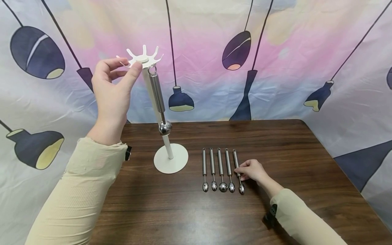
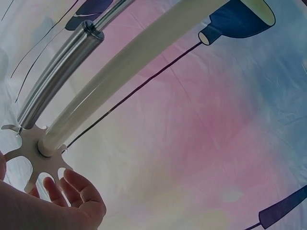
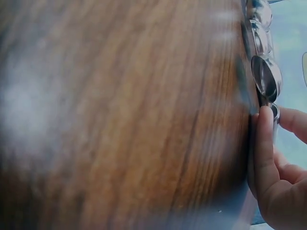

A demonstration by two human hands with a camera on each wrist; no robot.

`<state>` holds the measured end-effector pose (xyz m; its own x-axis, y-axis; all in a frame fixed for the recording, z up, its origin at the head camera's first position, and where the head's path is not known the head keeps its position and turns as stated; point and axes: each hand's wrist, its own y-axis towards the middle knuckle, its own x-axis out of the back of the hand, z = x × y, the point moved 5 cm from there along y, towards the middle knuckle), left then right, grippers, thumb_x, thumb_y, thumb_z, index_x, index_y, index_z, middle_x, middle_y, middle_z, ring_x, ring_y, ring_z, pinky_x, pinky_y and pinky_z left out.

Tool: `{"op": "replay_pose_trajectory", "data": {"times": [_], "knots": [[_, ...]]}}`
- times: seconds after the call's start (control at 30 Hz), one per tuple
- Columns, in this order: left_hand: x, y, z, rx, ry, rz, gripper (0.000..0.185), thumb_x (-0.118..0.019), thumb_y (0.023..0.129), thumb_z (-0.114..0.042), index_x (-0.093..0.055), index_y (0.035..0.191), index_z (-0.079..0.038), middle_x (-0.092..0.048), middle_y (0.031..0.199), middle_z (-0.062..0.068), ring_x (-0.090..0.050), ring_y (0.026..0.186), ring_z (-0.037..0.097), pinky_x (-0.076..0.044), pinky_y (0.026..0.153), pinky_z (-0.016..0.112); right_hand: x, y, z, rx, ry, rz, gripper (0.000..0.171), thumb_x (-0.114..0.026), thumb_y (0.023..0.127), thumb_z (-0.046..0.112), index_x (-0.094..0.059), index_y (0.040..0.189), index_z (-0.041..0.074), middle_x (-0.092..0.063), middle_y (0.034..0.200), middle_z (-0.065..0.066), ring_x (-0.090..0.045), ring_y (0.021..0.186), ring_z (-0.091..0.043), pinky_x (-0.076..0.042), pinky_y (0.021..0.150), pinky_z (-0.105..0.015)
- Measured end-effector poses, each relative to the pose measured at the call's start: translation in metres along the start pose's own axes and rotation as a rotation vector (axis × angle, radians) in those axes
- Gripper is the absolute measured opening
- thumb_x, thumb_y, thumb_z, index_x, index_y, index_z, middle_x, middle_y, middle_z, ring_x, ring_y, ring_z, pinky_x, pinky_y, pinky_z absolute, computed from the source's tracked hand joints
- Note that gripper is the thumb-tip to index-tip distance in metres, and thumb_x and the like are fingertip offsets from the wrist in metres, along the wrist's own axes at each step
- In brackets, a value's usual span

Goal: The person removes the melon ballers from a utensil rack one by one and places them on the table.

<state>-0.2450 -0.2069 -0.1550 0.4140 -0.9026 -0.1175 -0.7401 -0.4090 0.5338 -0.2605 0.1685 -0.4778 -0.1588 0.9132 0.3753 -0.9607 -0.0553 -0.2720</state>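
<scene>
At the upper left in the head view, my left hand (image 1: 111, 89) pinches the white hooked top (image 1: 144, 62) of a utensil stand between thumb and fingers. Its white round base (image 1: 170, 165) rests on the table. From one hook hangs a steel melon baller (image 1: 157, 93), bowl end down; its handle (image 2: 57, 76) shows in the left wrist view. My right hand (image 1: 251, 170) pinches the rightmost melon baller (image 1: 236, 158) of a row on the table, near the lower handle. In the right wrist view, thumb and finger meet just behind its round bowl (image 3: 266, 78).
Several more steel melon ballers (image 1: 219, 162) lie side by side left of my right hand, bowls toward me. The dark wooden table (image 1: 183, 214) ends at a patterned cloth backdrop (image 1: 202, 47), which also hangs along both sides.
</scene>
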Motion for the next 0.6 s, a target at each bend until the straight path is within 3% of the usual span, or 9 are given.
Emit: {"op": "replay_pose_trajectory", "data": {"times": [0.4,0.6], "knots": [[-0.0007,-0.0005,0.0002,-0.011,0.007,0.004,0.023,-0.080,0.082,-0.018,-0.063,0.098,-0.021,-0.056,0.104,-0.009,-0.052,0.094,0.007,-0.040,0.078,0.024,0.0017,0.0024,-0.0025,-0.032,0.003,-0.036,0.027,-0.072,0.087,0.010,-0.064,0.102,-0.011,-0.065,0.070,-0.006,-0.061,0.049,-0.007,-0.055,0.051,-0.022],[-0.0012,-0.0002,-0.0004,0.000,0.035,-0.002,0.034,-0.080,0.082,-0.020,-0.060,0.110,-0.020,-0.053,0.114,-0.009,-0.048,0.099,0.006,-0.039,0.081,0.024,0.0017,0.0026,-0.0043,-0.034,0.026,-0.037,0.031,-0.073,0.087,0.010,-0.061,0.106,-0.011,-0.065,0.072,-0.008,-0.061,0.049,-0.007,-0.056,0.052,-0.023]]}}
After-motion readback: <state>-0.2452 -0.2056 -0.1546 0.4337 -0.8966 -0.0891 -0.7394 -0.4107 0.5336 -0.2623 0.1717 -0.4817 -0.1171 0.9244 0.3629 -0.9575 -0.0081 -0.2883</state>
